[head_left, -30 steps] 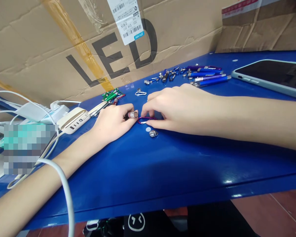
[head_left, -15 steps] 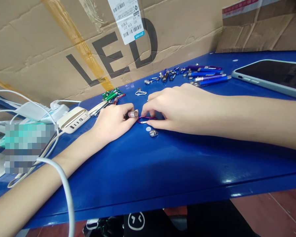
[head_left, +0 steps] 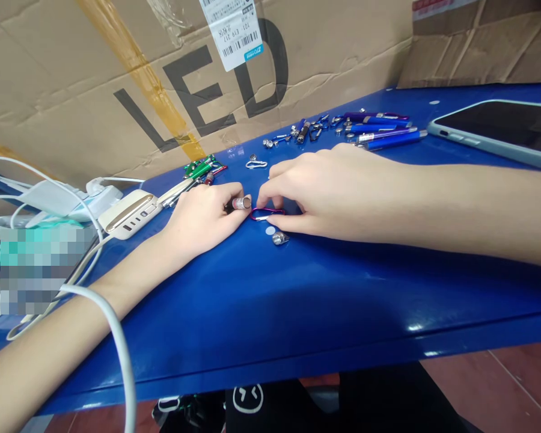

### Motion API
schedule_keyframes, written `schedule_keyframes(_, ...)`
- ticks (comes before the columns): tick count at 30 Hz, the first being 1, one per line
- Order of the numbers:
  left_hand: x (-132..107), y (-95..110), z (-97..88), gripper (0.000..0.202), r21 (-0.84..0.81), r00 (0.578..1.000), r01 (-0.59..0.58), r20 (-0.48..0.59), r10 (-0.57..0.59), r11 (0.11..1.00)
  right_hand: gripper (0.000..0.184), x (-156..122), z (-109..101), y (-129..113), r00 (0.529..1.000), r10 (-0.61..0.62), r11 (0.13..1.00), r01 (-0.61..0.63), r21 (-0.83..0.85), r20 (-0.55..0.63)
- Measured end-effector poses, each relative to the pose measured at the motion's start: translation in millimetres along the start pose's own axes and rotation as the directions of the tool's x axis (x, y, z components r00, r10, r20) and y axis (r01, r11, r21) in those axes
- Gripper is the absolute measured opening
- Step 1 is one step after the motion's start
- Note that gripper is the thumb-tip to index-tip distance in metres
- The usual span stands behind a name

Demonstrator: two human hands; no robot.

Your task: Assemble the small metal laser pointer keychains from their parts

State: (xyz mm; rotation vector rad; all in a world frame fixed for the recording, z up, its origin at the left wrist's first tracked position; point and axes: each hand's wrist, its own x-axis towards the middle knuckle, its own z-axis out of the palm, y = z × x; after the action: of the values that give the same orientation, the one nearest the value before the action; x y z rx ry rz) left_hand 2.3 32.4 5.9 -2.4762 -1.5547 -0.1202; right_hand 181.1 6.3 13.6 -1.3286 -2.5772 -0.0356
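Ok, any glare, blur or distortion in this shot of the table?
Head view: soft, even light; small glare spots on the blue table near its front edge; a pixelated block masks the far left; wide-angle stretch enlarges the near white cable; sharp at centre, where the left hand holds a mini flashlight and the right hand pinches a pink carabiner.

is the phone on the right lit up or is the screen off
Off, as far as the view shows: the phone lies face up on the blue table, and its screen is plain black with no glow or picture.
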Motion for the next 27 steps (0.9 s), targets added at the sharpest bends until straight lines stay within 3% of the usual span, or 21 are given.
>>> schedule_keyframes(5, 1, 0, 1.3, 0.026, 0.014, 1.0, 0.017, -0.013, -0.016, 1.0, 0.029, -2, -2, -2, 1.0, -0.017, 0.997, 0.019, -0.077, 0.019)
schedule_keyframes(11, 2, 0, 4.0, 0.03, 0.014, 0.998, -0.05, -0.046, 0.05, 0.999, 0.036, -6, -3, -5, 0.999, 0.022, 0.985, -0.013, -0.172, 0.047)
schedule_keyframes(15, 2, -2, 6.2, 0.038, 0.041, 0.997, -0.041, -0.066, 0.044, 0.998, 0.044, -13, -6, -6, 0.997, -0.028, 0.965, 0.047, -0.256, 0.076)
schedule_keyframes(21, 1, -3, 6.9, 0.04, 0.06, 0.998, -0.025, -0.055, 0.029, 0.998, 0.039, -18, -7, -6, 0.998, -0.05, 0.971, 0.059, -0.23, 0.044)
schedule_keyframes(27, 1, -2, 6.9, 0.039, 0.041, 0.996, -0.046, -0.078, 0.049, 0.998, 0.045, -11, -5, -5, 0.997, -0.015, 0.966, 0.033, -0.258, 0.074)
